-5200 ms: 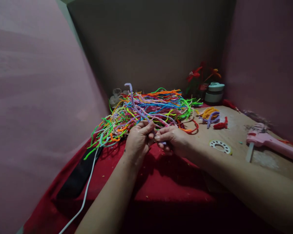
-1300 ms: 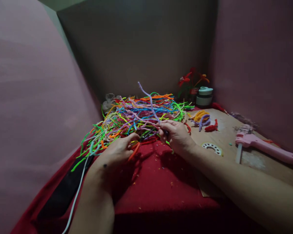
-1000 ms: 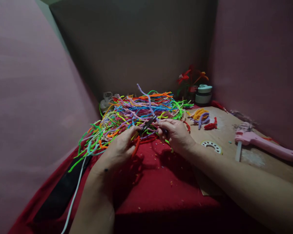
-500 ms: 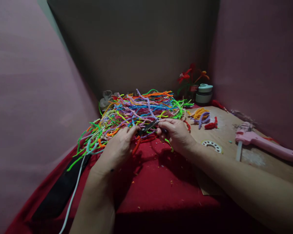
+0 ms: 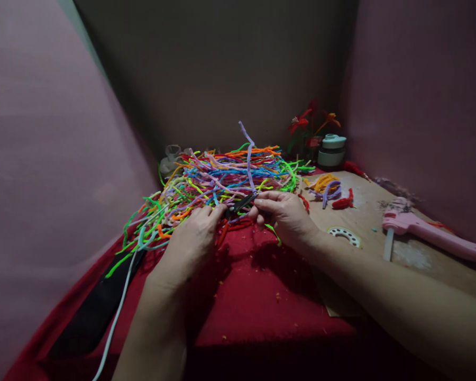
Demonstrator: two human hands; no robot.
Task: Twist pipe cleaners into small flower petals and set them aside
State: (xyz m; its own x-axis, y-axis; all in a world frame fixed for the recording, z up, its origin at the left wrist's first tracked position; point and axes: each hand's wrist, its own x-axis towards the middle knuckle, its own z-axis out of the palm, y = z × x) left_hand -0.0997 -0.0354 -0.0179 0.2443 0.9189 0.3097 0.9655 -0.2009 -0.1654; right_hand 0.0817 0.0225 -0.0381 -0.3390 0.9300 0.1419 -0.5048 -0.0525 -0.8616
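My left hand (image 5: 196, 227) is closed around a pair of dark scissors (image 5: 240, 205), whose blades point right toward my other hand. A lilac pipe cleaner (image 5: 250, 164) rises above the blade tips, bent near its upper end. My right hand (image 5: 283, 214) pinches its lower end between thumb and fingers, right at the scissor tips. Whether the blades touch the stem is too small to tell. Just behind both hands lies a large heap of multicoloured pipe cleaners (image 5: 226, 177).
On the brown board (image 5: 365, 206) at right lie a pink-handled tool (image 5: 436, 233), a white ring with holes (image 5: 344, 236), orange and purple coils (image 5: 327, 185) and a red piece (image 5: 344, 201). Behind stand a teal-lidded jar (image 5: 332, 151) and red flowers (image 5: 300, 123). A pale cord (image 5: 121, 307) runs front left.
The lilac pipe cleaner has swung from leaning left to nearly upright, its tip now higher. The scissors and both hands have barely shifted.
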